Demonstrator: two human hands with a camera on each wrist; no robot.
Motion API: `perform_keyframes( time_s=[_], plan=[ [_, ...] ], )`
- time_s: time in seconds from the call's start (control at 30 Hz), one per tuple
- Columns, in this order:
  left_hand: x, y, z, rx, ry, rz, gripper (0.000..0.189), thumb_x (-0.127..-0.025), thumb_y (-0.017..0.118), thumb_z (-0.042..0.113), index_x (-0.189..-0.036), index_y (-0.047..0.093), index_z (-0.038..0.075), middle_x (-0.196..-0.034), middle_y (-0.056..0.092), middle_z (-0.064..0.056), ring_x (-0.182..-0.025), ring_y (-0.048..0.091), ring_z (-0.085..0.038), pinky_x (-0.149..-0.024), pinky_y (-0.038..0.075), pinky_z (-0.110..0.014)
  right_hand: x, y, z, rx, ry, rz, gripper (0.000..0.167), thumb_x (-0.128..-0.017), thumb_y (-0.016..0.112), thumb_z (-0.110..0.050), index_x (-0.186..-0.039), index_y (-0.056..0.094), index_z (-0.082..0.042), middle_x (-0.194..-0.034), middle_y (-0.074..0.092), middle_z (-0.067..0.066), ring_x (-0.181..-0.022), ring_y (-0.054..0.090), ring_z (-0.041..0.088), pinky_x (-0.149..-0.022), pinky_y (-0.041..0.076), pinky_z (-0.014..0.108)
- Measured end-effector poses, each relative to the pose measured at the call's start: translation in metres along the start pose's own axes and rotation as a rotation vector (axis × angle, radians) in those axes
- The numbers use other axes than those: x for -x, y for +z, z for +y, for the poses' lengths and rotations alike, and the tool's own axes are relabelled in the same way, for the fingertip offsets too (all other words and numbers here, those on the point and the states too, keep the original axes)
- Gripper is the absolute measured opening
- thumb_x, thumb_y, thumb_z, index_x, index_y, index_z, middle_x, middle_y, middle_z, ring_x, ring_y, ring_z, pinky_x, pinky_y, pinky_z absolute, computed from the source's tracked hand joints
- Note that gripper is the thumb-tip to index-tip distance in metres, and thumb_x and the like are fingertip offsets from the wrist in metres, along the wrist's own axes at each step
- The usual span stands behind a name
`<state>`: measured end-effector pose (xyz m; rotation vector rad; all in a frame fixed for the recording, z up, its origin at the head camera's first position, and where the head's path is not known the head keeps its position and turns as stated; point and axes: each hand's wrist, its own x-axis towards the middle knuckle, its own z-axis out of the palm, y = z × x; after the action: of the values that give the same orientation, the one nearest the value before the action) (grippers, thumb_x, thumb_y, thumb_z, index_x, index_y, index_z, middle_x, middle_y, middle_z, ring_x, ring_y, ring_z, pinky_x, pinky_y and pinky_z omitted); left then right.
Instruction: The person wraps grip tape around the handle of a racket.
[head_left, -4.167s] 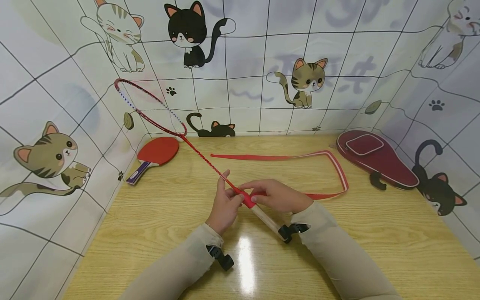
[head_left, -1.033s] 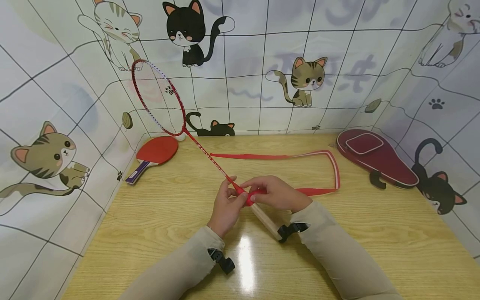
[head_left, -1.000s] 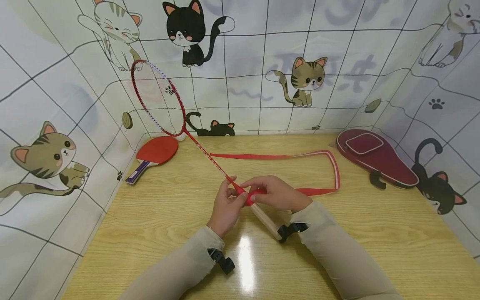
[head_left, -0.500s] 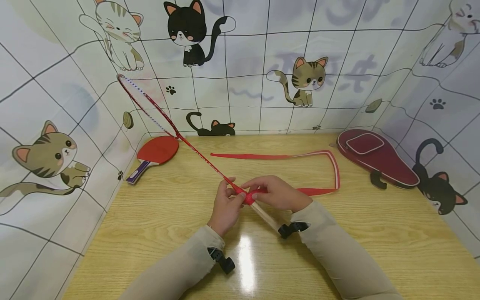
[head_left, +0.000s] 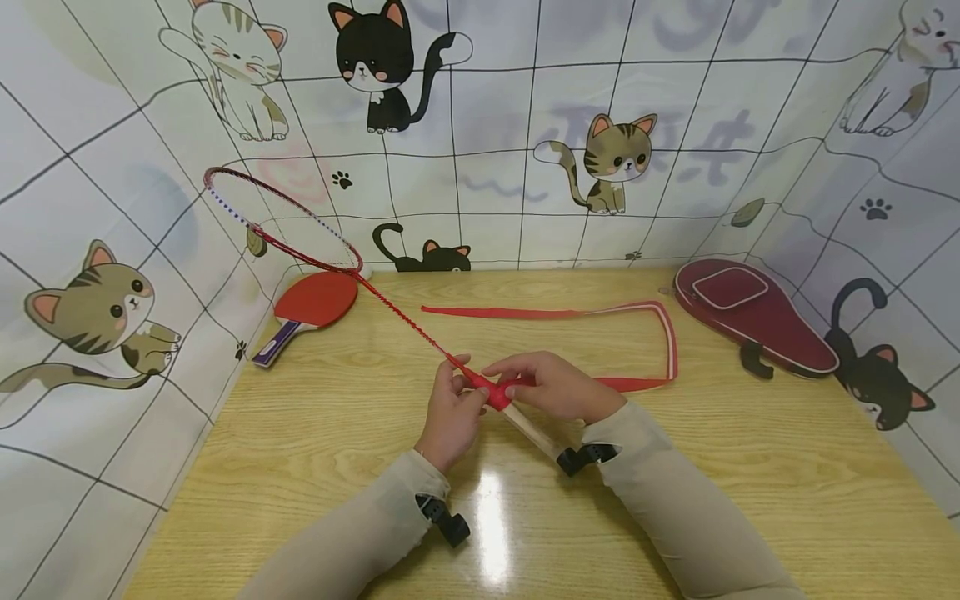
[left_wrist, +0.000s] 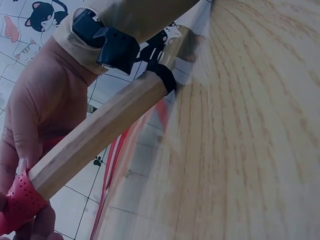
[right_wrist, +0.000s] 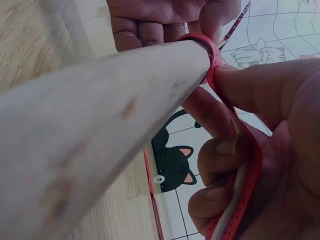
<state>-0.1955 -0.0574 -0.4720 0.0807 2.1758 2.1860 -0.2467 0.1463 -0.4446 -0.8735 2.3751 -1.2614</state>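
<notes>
A red badminton racket (head_left: 408, 319) slants across the head view, its head up at the left and its bare wooden handle (head_left: 534, 430) toward the right sleeve. My left hand (head_left: 452, 417) grips it where shaft meets handle, thumb on the wrapped red grip tape (left_wrist: 22, 202). My right hand (head_left: 558, 389) pinches the tape between thumb and fingers close against the handle. In the right wrist view the perforated tape (right_wrist: 253, 162) runs back through its curled fingers. The tape's loose length (head_left: 495, 314) lies bent on the table.
A red table tennis bat (head_left: 321, 298) lies at the table's back left. At the back right rests a dark red bat case (head_left: 753, 312) with a black strap piece (head_left: 754, 362). Cat-printed walls (head_left: 495, 108) stand behind and on both sides of the wooden table (head_left: 315, 467).
The racket has rolled about its length, its head turning from upright to flatter and lower left. Since the oldest frame, the tape's bend on the table has drawn slightly left. Both hands stay close together.
</notes>
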Motion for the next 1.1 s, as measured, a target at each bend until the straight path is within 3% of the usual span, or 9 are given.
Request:
perform_keyframes(
  time_s=[0.4, 0.63, 1.1],
  plan=[
    [0.0005, -0.0009, 0.0010, -0.017, -0.018, 0.001, 0.058, -0.098, 0.056, 0.001, -0.152, 0.037, 0.007, -0.122, 0.065, -0.022, -0.090, 0.068, -0.020, -0.084, 0.052, -0.033, -0.0008, 0.0018, -0.0008, -0.008, -0.013, -0.011, 0.044, -0.099, 0.069, -0.002, -0.139, 0.070, -0.021, -0.100, 0.077, -0.004, -0.085, 0.068, 0.016, -0.083, 0.058, 0.033],
    [-0.0007, -0.0027, -0.0013, -0.076, -0.022, -0.028, 0.063, -0.103, 0.066, 0.015, -0.156, 0.034, 0.010, -0.109, 0.062, -0.016, -0.091, 0.071, -0.021, -0.079, 0.053, -0.032, 0.0001, 0.0031, -0.0037, 0.012, 0.001, 0.013, 0.043, -0.097, 0.074, -0.006, -0.136, 0.072, -0.024, -0.100, 0.077, -0.005, -0.083, 0.067, 0.018, -0.079, 0.059, 0.033],
    [0.0022, -0.0008, 0.0037, -0.029, 0.008, -0.004, 0.059, -0.103, 0.062, 0.006, -0.155, 0.033, 0.010, -0.114, 0.063, -0.018, -0.098, 0.067, -0.023, -0.090, 0.055, -0.034, -0.0011, 0.0035, -0.0015, -0.001, -0.011, 0.011, 0.040, -0.099, 0.073, -0.008, -0.137, 0.072, -0.021, -0.108, 0.076, 0.000, -0.082, 0.067, 0.017, -0.076, 0.058, 0.032]
  ],
)
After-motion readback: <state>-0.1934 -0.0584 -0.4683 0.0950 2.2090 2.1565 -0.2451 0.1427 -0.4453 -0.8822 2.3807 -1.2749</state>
